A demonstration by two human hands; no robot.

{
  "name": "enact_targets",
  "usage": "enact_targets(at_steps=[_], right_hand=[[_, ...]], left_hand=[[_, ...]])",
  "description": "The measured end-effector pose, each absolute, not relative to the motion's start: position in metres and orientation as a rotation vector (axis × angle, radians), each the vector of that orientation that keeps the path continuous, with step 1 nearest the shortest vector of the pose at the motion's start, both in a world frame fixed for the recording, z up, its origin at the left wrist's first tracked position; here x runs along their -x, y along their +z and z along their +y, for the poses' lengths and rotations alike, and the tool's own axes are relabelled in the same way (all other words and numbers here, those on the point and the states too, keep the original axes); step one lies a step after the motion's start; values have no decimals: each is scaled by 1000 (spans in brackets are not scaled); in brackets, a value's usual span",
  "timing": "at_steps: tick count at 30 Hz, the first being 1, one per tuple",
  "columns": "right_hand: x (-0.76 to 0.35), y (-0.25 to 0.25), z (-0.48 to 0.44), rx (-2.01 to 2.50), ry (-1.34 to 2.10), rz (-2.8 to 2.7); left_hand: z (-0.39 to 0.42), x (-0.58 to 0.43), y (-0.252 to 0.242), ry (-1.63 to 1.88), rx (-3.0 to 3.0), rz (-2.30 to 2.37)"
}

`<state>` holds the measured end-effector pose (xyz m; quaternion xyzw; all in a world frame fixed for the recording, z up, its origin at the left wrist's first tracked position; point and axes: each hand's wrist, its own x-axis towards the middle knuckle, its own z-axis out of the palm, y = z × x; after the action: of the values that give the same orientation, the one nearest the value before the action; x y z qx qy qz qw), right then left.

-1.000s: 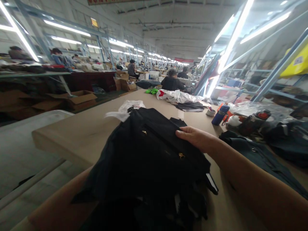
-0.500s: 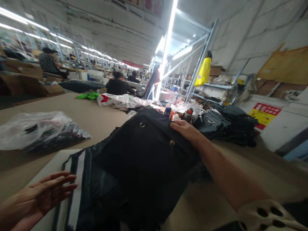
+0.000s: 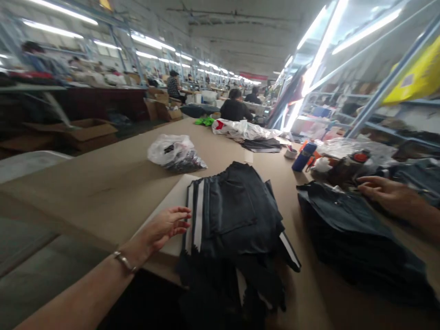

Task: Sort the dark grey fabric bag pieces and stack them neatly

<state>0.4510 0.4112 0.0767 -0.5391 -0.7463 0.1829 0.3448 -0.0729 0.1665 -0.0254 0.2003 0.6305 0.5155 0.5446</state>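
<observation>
A stack of dark fabric pieces (image 3: 237, 206) with pale strips along its left side lies on the table in front of me. Beside its left edge is my left hand (image 3: 168, 227), fingers apart and holding nothing; a bracelet circles the wrist. Another dark garment (image 3: 354, 229) lies to the right of the stack. At that garment's upper right is my right hand (image 3: 385, 192), its fingers extended and apart, with no cloth visibly gripped.
On the brown table (image 3: 113, 192) sit a clear plastic bag (image 3: 175, 153), a blue bottle (image 3: 304, 157), a small white cup (image 3: 290, 152) and a white plastic bag (image 3: 244, 129). Cardboard boxes (image 3: 85, 133) stand left. Seated people (image 3: 235, 107) are farther back.
The dark cloth piece that my right hand held over the stack now lies to the right, and that hand has opened and moved right. The view has turned left.
</observation>
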Motion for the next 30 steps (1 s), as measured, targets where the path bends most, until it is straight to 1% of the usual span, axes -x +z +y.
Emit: enact_targets(at_steps=[1,2,4,5,7,9,11,13,15,21,26,30], right_hand=[[-411,70,396,1441,455,-2078],[-368,65,375,1390,554,-2156],[-281,56,328,1022,824,-2395],[-240,52,306,844,852,-2520],[-171,43,273,514,804,-2810],[-120,30,259,439,757,-2942],[-86,13,259,613,771,-2975],[-64,-3,263,881,799,-2941],[-53,-16,267,1028,810,-2898],[-50,-23,278,1077,890,-2805],[-66,-26,294,1149,1125,-2540],[-79,-27,277,1016,1328,-2363]], left_hand=[[166,70,-26,1216,-473,1503],[166,67,-26,1208,-473,1509],[165,63,-24,1193,-466,1522],[164,62,-23,1180,-466,1528],[163,60,-21,1150,-472,1534],[164,60,-20,1128,-478,1535],[167,60,-21,1117,-477,1532],[170,59,-23,1124,-467,1515],[173,59,-27,1141,-443,1482],[175,57,-31,1170,-397,1397],[175,55,-20,1188,-441,1420],[178,50,-9,1162,-527,1388]])
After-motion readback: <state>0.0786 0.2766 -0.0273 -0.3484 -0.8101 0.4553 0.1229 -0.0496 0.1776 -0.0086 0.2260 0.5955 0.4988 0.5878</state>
